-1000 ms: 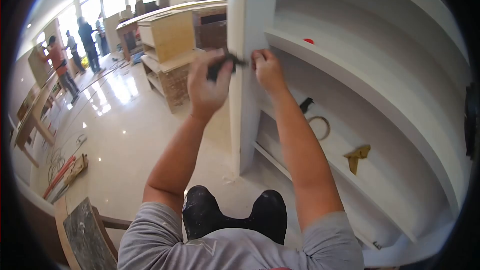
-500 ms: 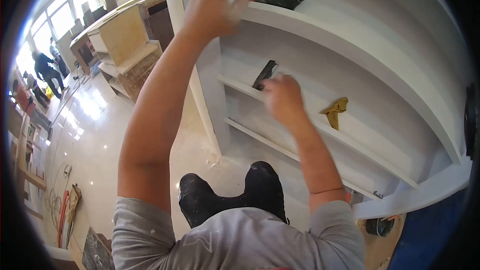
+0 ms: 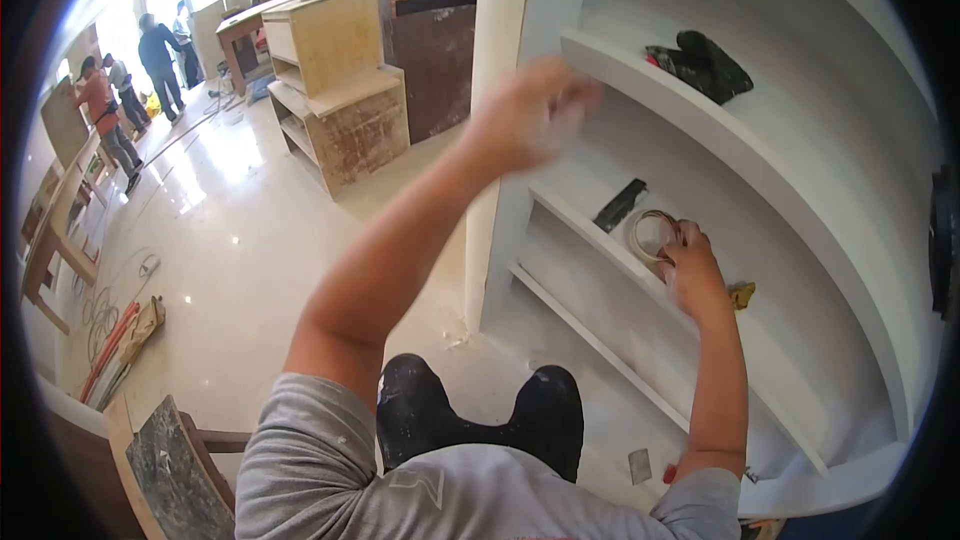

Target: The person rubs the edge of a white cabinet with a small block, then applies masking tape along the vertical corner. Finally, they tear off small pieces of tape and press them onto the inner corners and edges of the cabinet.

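Note:
My right hand (image 3: 693,268) grips the edge of a roll of tape (image 3: 634,238), over the middle shelf of a white curved unit. Just left of the roll, a dark flat tool (image 3: 621,204) lies on that shelf. A yellow-brown crumpled piece (image 3: 742,295) shows partly behind my right hand. Near the unit's left upright, my left hand (image 3: 545,115) is raised and smeared by motion, so its fingers and anything in them cannot be made out. Black gloves or cloth (image 3: 705,65) lie on the shelf above.
The unit's shelf edges (image 3: 740,125) curve across the right side. Wooden cabinets (image 3: 340,130) stand beyond the upright. Several people (image 3: 158,60) are far off at left. Cables and red tubes (image 3: 110,350) lie on the glossy floor, near a dark-topped board (image 3: 170,460).
The view has swung left, so the shelves appear farther right. My right hand now has the roll of tape in it, beside the dark tool. My left hand has come down from the upper shelf.

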Available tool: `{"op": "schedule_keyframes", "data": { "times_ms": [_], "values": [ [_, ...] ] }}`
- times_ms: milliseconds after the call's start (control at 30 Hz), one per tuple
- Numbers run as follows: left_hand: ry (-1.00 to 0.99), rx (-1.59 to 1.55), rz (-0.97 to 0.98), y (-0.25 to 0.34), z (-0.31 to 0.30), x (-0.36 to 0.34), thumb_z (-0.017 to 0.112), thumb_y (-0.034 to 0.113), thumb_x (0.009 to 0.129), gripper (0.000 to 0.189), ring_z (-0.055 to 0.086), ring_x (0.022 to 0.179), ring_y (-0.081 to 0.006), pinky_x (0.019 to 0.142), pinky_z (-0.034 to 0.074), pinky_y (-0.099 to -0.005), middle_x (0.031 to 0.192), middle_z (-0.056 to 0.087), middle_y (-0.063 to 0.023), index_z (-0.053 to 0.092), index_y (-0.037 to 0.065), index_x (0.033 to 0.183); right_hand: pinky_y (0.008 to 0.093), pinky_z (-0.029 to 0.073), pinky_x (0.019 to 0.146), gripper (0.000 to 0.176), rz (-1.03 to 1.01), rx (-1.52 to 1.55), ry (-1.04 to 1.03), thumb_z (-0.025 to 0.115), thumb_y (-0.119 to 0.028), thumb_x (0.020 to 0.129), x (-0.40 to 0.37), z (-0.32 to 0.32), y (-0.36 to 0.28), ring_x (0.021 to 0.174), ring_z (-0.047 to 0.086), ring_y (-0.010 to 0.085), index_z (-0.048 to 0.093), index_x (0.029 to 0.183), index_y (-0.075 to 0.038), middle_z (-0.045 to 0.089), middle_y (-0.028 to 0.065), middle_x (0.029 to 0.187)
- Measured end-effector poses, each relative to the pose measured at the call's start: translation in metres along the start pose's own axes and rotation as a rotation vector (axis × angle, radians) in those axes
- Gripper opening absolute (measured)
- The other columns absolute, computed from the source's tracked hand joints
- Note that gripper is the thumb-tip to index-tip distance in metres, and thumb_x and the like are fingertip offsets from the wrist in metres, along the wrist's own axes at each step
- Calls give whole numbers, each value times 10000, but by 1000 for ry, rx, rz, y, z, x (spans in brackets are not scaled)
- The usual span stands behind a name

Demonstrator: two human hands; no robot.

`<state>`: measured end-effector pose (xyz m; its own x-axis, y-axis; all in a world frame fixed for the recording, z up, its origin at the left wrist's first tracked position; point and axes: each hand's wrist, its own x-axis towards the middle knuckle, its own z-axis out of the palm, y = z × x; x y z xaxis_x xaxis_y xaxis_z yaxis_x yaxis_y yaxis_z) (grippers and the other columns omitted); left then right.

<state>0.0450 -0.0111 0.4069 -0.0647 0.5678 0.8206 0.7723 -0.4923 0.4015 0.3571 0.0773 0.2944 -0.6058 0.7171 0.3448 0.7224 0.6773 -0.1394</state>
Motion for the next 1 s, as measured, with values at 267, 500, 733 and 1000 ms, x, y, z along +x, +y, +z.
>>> {"op": "schedule_keyframes", "data": {
  "times_ms": [267,500,733,1000],
  "values": [
    [-212,-184,160,-1,36,-147,811,151,811,445,593,1158,-347,979,482,-453,1264,651,-152,674,84,1229,380,503,940,146,-352,498,-167,746,-93,890,7,-43,-84,1086,625,339,693,986,2,533,179,1314],
    [50,-135,-73,-26,32,-185,814,93,797,288,644,1062,-335,937,504,-414,1108,718,-120,701,28,1054,315,524,897,394,-311,639,321,749,-91,891,94,-73,-122,1067,621,206,629,1258,-17,647,105,1163],
    [-48,-212,-587,-45,39,-284,778,133,890,202,678,965,-209,862,514,-327,1022,720,-96,707,24,1045,350,510,967,541,-377,519,882,752,-194,875,244,-154,-163,1132,628,252,586,1371,-56,653,137,1279],
    [-14,-261,-955,-62,25,-377,767,171,927,213,617,793,-105,739,494,-272,850,693,-20,704,0,1037,352,543,835,318,-385,755,729,781,-180,830,272,-157,-170,888,695,269,723,1101,-23,744,118,1016]
  ]
}}
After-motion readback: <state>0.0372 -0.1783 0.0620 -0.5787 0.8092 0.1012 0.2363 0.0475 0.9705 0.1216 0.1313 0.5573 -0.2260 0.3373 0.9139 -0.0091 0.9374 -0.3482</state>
